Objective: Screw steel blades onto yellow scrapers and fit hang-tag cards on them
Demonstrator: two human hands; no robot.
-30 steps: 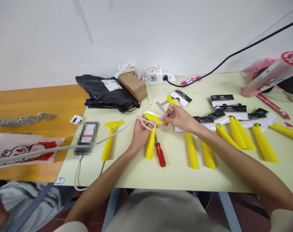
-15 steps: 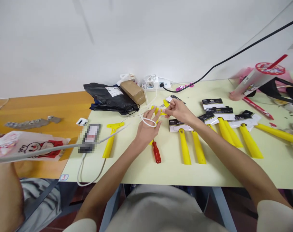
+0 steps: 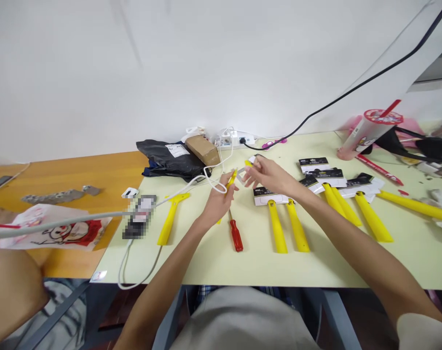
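My left hand (image 3: 218, 201) grips a yellow scraper (image 3: 231, 181) by its upper part, its head tilted on edge; the fingers hide much of its handle. A white cable loops across this hand. My right hand (image 3: 270, 175) is just right of the scraper, apart from it, with fingers bent and spread and nothing clearly held. By its fingertips is a greyish flat piece (image 3: 240, 173), and a bit of yellow (image 3: 248, 163) shows behind; whether they belong together is hard to tell. A red-handled screwdriver (image 3: 236, 236) lies on the table below my left hand.
Another yellow scraper (image 3: 168, 221) lies left, beside a blurred dark device (image 3: 139, 217). Several yellow handles (image 3: 277, 228) with black-and-white cards lie right. A black plastic bag (image 3: 170, 163), a cardboard box (image 3: 202, 149) and a power strip (image 3: 230, 139) line the wall. A cup (image 3: 370, 133) stands far right.
My right hand has come away from the scraper head and its fingers have loosened. The scraper in my left hand has turned on edge. The whole view has shifted slightly.
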